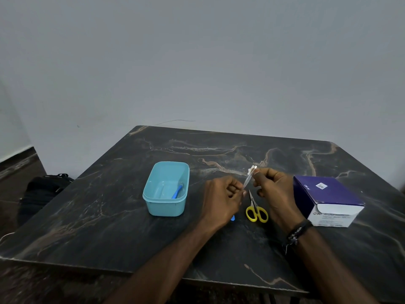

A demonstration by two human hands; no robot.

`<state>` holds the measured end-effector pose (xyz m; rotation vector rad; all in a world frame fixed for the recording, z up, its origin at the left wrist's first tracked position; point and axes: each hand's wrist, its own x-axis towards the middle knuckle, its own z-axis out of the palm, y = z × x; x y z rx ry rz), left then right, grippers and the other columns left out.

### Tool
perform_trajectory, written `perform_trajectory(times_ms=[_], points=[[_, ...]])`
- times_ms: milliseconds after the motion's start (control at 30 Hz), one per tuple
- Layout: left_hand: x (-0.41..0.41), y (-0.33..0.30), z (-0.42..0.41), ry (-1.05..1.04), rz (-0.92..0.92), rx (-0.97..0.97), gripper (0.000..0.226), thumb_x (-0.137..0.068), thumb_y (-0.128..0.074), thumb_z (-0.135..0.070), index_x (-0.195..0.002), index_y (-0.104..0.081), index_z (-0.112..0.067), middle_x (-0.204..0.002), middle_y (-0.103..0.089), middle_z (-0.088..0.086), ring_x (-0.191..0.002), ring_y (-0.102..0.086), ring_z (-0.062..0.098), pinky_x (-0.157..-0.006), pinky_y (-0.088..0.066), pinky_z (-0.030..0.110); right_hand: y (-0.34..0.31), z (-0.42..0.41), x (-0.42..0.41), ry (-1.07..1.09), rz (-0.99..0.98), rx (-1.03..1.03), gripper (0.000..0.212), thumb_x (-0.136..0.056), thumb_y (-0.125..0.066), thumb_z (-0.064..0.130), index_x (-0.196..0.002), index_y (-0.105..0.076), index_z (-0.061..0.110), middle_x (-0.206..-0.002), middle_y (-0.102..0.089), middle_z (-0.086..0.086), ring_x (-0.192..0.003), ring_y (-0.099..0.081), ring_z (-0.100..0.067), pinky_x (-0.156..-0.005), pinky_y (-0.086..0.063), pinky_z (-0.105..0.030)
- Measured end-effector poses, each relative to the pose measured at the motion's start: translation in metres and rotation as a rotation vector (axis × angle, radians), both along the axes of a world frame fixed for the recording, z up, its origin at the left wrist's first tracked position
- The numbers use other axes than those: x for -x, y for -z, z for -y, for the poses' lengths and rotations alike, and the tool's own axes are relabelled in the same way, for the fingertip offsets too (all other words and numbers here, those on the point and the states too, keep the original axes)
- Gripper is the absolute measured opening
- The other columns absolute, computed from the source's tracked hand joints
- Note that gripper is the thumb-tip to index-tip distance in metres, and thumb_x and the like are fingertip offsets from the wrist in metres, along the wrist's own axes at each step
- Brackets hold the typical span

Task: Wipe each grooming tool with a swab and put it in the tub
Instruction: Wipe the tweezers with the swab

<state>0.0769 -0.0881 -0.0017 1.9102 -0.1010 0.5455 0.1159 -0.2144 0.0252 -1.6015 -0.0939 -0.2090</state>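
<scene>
Hands meet at centre frame over a dark marbled table [109, 216]. The left hand [221, 196] grips the lower end of a slim metal nail file [248, 179]; the right hand [274, 189] pinches a white swab [252, 170] against its tip. Wiping appears under way. Left of the hands, the blue tub [153, 202] already holds a blue-handled tool [177, 191]. Yellow scissors [256, 212] lie just below the hands, unwiped. Next, the file probably goes left into the tub.

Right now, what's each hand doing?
Left hand: gripping the lower end of the metal nail file.
Right hand: pinching a white swab against the file's tip.
</scene>
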Motion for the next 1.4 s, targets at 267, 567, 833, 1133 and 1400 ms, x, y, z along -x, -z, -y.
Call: perform_trajectory(times_ms=[267,567,833,1133,1400], points=[[0.0025,-0.0044,0.0007,0.094,-0.081,0.205,0.008,-0.089,-0.063,-0.004,-0.091,-0.066,-0.011,-0.075,-0.071,0.008,-0.065,-0.071,0.021,-0.057,-0.058,0.034,-0.0027,0.0050,-0.0009,-0.050,-0.035,-0.146,0.010,-0.090,-0.065,0.018,-0.088,-0.070,0.010,-0.067,-0.059,-0.002,-0.064,-0.052,-0.010,-0.056,-0.041,-0.024],[0.0002,-0.0060,-0.0014,0.136,-0.104,0.357,0.008,-0.089,-0.063,-0.001,-0.095,-0.064,-0.006,-0.074,-0.070,0.007,-0.062,-0.068,0.018,-0.052,-0.054,0.025,-0.0009,0.0078,-0.0072,0.053,-0.117,-0.228,0.009,-0.089,-0.067,0.019,-0.087,-0.069,0.011,-0.072,-0.060,-0.005,-0.065,-0.052,-0.011,-0.053,-0.041,-0.023],[0.0022,-0.0066,-0.0009,0.152,-0.093,0.351,0.009,-0.089,-0.063,-0.002,-0.097,-0.064,-0.002,-0.075,-0.070,0.008,-0.062,-0.068,0.016,-0.053,-0.055,0.025,0.0000,0.0062,-0.0039,-0.045,-0.097,-0.203,0.011,-0.088,-0.066,0.018,-0.093,-0.072,0.010,-0.070,-0.059,-0.002,-0.068,-0.051,-0.010,-0.055,-0.040,-0.023],[0.0018,-0.0065,0.0014,0.159,-0.116,0.360,0.011,-0.088,-0.063,0.000,-0.087,-0.063,-0.011,-0.071,-0.069,0.009,-0.056,-0.064,0.017,-0.047,-0.051,0.024,0.0006,0.0069,-0.0036,-0.143,-0.102,-0.094,0.012,-0.091,-0.061,0.010,-0.085,-0.070,0.010,-0.070,-0.061,-0.004,-0.065,-0.050,-0.013,-0.053,-0.038,-0.022],[0.0015,-0.0060,-0.0039,0.127,-0.072,0.336,0.009,-0.087,-0.063,0.003,-0.085,-0.066,-0.005,-0.071,-0.069,0.012,-0.055,-0.063,0.021,-0.046,-0.051,0.028,0.0049,0.0053,-0.0039,-0.251,-0.112,0.053,0.020,-0.092,-0.060,0.014,-0.078,-0.070,0.004,-0.087,-0.065,-0.032,-0.072,-0.053,-0.030,-0.060,-0.041,-0.035]])
